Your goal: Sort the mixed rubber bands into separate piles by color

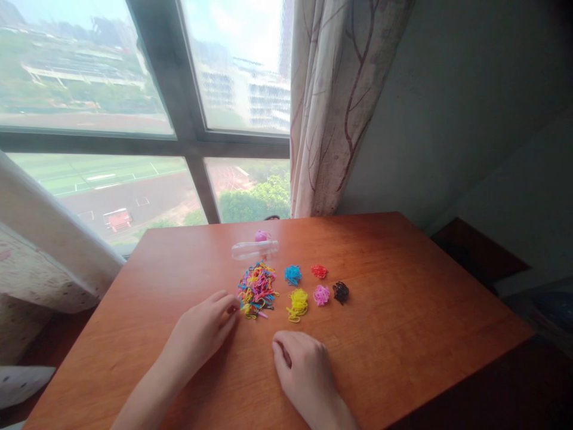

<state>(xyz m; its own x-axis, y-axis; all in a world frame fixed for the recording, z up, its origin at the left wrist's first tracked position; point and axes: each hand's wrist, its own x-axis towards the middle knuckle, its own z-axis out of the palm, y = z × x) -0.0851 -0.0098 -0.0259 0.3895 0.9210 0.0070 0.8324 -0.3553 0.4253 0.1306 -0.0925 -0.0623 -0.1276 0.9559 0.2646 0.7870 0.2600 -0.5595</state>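
A mixed heap of small coloured rubber bands (258,289) lies on the wooden table. My left hand (208,322) is at the heap's left edge, thumb and fingers drawn together in a pinch; whether a band is between them is too small to see. Below the sorted bands, my right hand (307,367) rests curled, its thumb against the index finger and anything inside hidden. To the heap's right are single-colour piles: blue bands (292,275), red bands (319,272), yellow bands (297,305), pink bands (321,295) and black bands (341,292).
Behind the heap lies a clear plastic container (255,249) on its side, with a pink object (262,236) just beyond it. The brown table (425,298) reaches to the window (179,143) and a patterned curtain (326,107). Another curtain hangs at left.
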